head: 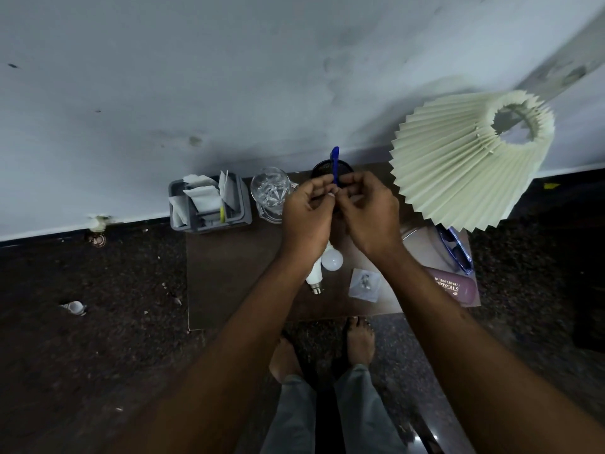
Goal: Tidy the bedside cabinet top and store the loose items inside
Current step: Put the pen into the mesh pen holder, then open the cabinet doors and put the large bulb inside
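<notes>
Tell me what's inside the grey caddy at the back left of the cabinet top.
The grey caddy holds crumpled white papers and something yellow-green. Whatever lies beneath the papers is covered.

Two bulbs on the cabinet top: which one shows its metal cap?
The left bulb, lying by the left forearm, bayonet cap pointing toward the camera. The round bulb beside it shows only its dome.

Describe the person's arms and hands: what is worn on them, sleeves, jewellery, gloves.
Both forearms are bare right up to the frame edge, so no sleeves show. The left hand and right hand wear no gloves, and no watch or bracelet shows at the wrists. No ring is visible, though the fingers partly overlap.
</notes>
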